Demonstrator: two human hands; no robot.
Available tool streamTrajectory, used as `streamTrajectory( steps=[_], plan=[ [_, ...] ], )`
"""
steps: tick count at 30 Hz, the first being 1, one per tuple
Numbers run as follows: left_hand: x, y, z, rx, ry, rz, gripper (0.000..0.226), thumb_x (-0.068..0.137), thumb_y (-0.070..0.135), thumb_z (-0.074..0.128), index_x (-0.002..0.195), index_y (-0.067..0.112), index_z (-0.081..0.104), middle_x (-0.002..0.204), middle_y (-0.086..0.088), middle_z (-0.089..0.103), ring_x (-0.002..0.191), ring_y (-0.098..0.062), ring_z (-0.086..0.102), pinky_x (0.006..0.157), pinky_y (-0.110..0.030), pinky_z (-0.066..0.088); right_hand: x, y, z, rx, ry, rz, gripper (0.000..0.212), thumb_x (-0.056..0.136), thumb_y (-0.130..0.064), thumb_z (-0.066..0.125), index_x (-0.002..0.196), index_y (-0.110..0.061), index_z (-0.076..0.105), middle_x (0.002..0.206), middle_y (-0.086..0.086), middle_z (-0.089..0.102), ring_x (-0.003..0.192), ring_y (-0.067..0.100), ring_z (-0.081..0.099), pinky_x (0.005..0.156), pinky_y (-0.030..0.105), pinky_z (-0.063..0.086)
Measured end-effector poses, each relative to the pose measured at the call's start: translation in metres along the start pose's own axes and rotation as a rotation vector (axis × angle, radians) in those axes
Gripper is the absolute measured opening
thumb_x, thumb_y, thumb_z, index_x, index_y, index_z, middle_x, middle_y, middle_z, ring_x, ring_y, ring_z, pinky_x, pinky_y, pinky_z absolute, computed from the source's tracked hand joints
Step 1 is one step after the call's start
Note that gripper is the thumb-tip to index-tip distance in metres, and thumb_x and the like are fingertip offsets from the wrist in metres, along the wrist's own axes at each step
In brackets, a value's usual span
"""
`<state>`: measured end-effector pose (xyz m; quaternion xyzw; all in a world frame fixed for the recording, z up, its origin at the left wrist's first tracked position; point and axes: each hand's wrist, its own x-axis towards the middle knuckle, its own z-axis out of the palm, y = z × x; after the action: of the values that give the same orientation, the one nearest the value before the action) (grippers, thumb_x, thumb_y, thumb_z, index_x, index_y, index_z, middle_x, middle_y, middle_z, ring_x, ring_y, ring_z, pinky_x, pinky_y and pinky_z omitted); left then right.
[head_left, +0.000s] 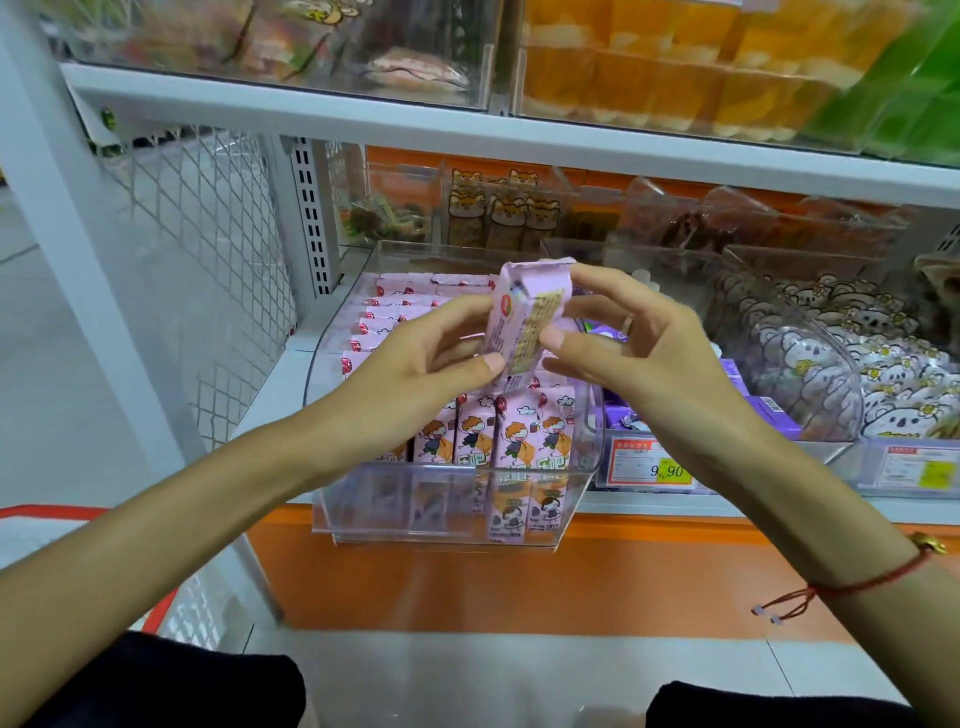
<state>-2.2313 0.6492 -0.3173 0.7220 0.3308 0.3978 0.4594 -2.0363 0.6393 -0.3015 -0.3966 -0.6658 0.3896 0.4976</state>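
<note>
Dark-clad knees (171, 680) frame the near edge. Beyond them, a pink snack carton (524, 322) hangs tilted just above the clear bin (363, 499). The left hand (415, 364) curls thumb and fingers round its left side, and the right hand (649, 348) pinches its right edge. Matching cartons (519, 436) already pack the bin, so the stocking looks nearly done, with this carton not yet slotted in. Further right are a 9.90 price tag (652, 462), purple packs (769, 410) and koala-print packets (831, 374).

Shop; white shelves (363, 122) with snack bins (582, 483); price tag (652, 462) reads 9.90
</note>
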Motion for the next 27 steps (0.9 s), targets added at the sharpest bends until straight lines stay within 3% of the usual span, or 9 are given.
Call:
streamTrajectory(
  steps=[3, 6, 8, 10, 13, 16, 20, 23, 27],
  plan=[
    [0.002, -0.003, 0.0, 0.02, 0.054, 0.037, 0.043, 0.092, 0.007, 0.057, 0.134, 0.017, 0.049, 0.131, 0.007, 0.058, 0.118, 0.0, 0.056, 0.099, -0.015, 0.043, 0.0, -0.001, 0.001, 0.01, -0.037, -0.022, 0.049, 0.084, -0.01, 0.065, 0.132, -0.014, 0.054, 0.121, 0.001, 0.065, 0.101, 0.012, 0.068, 0.088, 0.034, 0.056],
    [0.004, -0.004, 0.001, 0.102, 0.22, 0.149, 0.037, 0.086, 0.015, 0.068, 0.12, 0.022, 0.054, 0.119, 0.006, 0.061, 0.109, -0.002, 0.058, 0.096, -0.019, 0.044, -0.001, -0.005, 0.003, -0.05, -0.14, -0.017, 0.055, 0.08, -0.032, 0.069, 0.131, -0.039, 0.049, 0.13, -0.017, 0.057, 0.116, 0.005, 0.059, 0.095, 0.033, 0.051],
    [0.003, -0.004, 0.001, 0.231, 0.341, 0.271, 0.033, 0.084, 0.016, 0.073, 0.111, 0.024, 0.055, 0.109, 0.002, 0.059, 0.104, -0.008, 0.057, 0.092, -0.021, 0.045, -0.001, -0.007, 0.009, -0.087, -0.119, 0.012, 0.052, 0.073, -0.05, 0.069, 0.122, -0.045, 0.051, 0.119, -0.022, 0.06, 0.107, 0.004, 0.063, 0.085, 0.03, 0.056],
    [0.003, -0.004, 0.005, 0.355, 0.408, 0.335, 0.035, 0.08, 0.017, 0.076, 0.108, 0.025, 0.056, 0.104, 0.002, 0.059, 0.1, -0.013, 0.057, 0.089, -0.028, 0.047, 0.0, -0.007, 0.016, -0.071, -0.01, 0.045, 0.061, 0.072, -0.057, 0.065, 0.125, -0.028, 0.052, 0.11, -0.005, 0.063, 0.09, 0.009, 0.069, 0.075, 0.028, 0.058],
    [0.003, -0.005, 0.013, 0.417, 0.458, 0.365, 0.041, 0.075, 0.022, 0.081, 0.107, 0.026, 0.055, 0.102, 0.007, 0.056, 0.097, -0.01, 0.055, 0.086, -0.029, 0.047, 0.003, -0.007, 0.022, 0.013, 0.128, 0.02, 0.033, 0.089, -0.033, 0.059, 0.113, -0.01, 0.058, 0.088, 0.002, 0.069, 0.071, 0.011, 0.068, 0.065, 0.024, 0.058],
    [0.006, -0.009, 0.016, 0.393, 0.521, 0.328, 0.058, 0.068, 0.04, 0.082, 0.111, 0.031, 0.044, 0.11, 0.008, 0.05, 0.102, -0.003, 0.048, 0.086, -0.011, 0.039, 0.009, -0.008, 0.012, 0.005, 0.294, -0.041, 0.016, 0.093, -0.018, 0.057, 0.107, -0.011, 0.056, 0.085, -0.001, 0.069, 0.07, 0.004, 0.067, 0.066, 0.02, 0.056],
    [0.012, -0.025, 0.01, 0.725, 0.318, 0.141, 0.058, 0.068, 0.055, 0.075, 0.113, 0.029, 0.048, 0.114, 0.012, 0.048, 0.105, -0.007, 0.039, 0.077, -0.016, 0.03, 0.017, -0.004, -0.007, -0.158, 0.421, -0.121, 0.027, 0.094, -0.017, 0.058, 0.112, -0.02, 0.038, 0.099, 0.0, 0.066, 0.076, 0.009, 0.067, 0.078, 0.038, 0.057],
    [0.013, -0.035, 0.009, 1.017, 0.105, 0.125, 0.062, 0.08, 0.063, 0.057, 0.13, 0.027, 0.052, 0.131, 0.01, 0.05, 0.12, -0.01, 0.036, 0.094, -0.025, 0.03, 0.02, 0.006, -0.009, -0.321, 0.34, -0.098, 0.026, 0.094, -0.016, 0.058, 0.106, -0.026, 0.037, 0.101, 0.004, 0.063, 0.081, 0.022, 0.067, 0.081, 0.05, 0.054],
    [0.012, -0.038, 0.006, 1.086, 0.045, 0.119, 0.06, 0.086, 0.063, 0.047, 0.134, 0.027, 0.053, 0.134, 0.011, 0.053, 0.124, -0.011, 0.039, 0.101, -0.027, 0.028, 0.027, 0.013, -0.006, -0.534, 0.231, -0.128, 0.02, 0.093, -0.019, 0.058, 0.107, -0.02, 0.043, 0.087, -0.016, 0.061, 0.078, 0.006, 0.064, 0.076, 0.034, 0.053]
  ],
)
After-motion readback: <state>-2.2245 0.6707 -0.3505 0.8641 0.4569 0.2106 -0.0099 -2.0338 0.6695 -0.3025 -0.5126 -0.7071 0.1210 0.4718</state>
